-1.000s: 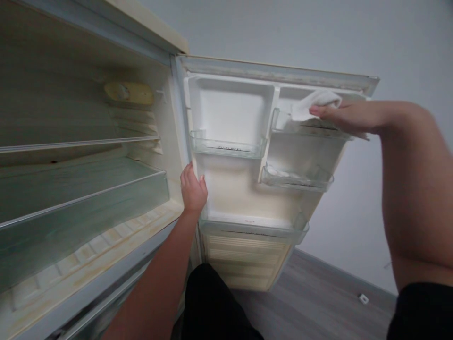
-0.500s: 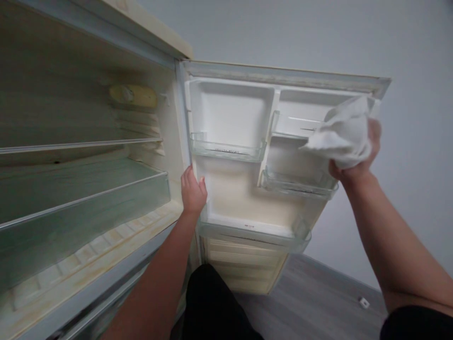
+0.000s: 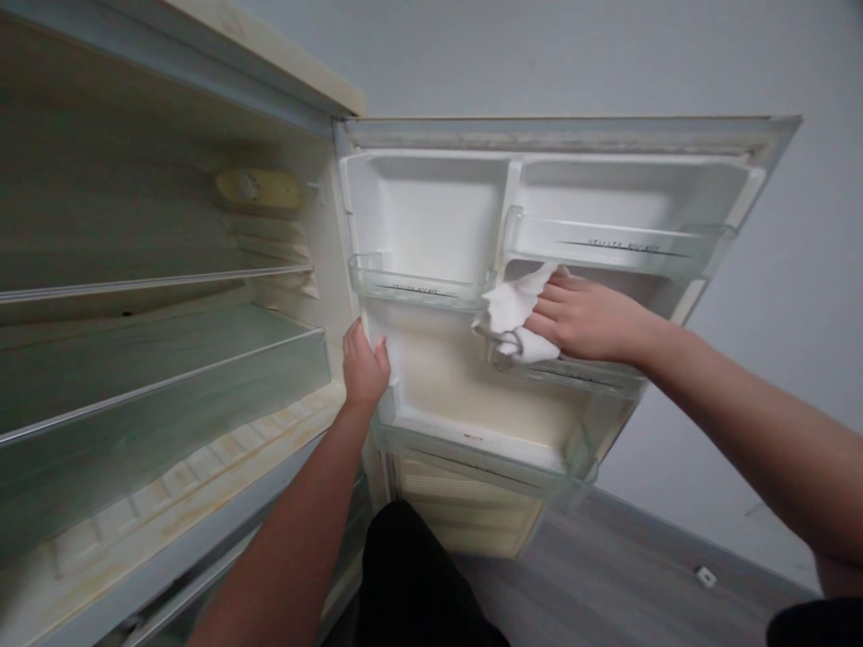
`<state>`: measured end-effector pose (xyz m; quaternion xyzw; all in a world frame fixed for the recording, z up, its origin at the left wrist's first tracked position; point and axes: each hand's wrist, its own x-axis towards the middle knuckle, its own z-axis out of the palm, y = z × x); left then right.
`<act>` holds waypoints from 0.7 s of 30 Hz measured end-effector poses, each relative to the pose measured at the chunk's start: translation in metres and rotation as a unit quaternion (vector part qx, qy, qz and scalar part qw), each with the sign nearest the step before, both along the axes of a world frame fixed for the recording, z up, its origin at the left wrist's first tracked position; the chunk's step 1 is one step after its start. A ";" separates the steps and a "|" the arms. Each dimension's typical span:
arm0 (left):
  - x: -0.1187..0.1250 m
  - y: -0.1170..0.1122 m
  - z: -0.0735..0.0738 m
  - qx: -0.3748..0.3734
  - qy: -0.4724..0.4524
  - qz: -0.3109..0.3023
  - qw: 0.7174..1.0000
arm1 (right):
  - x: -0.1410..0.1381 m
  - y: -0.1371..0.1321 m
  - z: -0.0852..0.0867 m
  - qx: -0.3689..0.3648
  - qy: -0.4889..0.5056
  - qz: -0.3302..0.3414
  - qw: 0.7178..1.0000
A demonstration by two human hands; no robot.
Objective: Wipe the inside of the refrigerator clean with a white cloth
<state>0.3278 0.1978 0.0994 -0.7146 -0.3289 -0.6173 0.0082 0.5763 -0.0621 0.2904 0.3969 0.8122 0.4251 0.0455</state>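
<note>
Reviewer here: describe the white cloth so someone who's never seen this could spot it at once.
Start at the open fridge door, right of the shelved interior. Below its upper-right clear bin, find the right hand gripping the white cloth. Unlike the rigid, see-through bins nearby, it is soft, opaque and crumpled.

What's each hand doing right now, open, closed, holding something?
Left hand: at the hinge-side edge of the fridge door; grip cannot be told.
Right hand: closed, holding a white cloth.
</note>
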 end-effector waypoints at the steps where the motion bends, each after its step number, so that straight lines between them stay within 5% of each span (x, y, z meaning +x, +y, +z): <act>1: 0.000 0.001 0.000 -0.002 0.002 0.000 1.000 | 0.002 0.005 0.001 -0.002 0.005 -0.010 1.000; 11: -0.001 0.003 0.000 -0.010 -0.002 -0.011 1.000 | -0.013 0.017 -0.002 0.002 0.070 -0.126 0.990; 21: -0.002 -0.001 0.000 -0.008 0.004 -0.012 1.000 | 0.006 0.025 0.005 -0.230 0.137 -0.044 0.963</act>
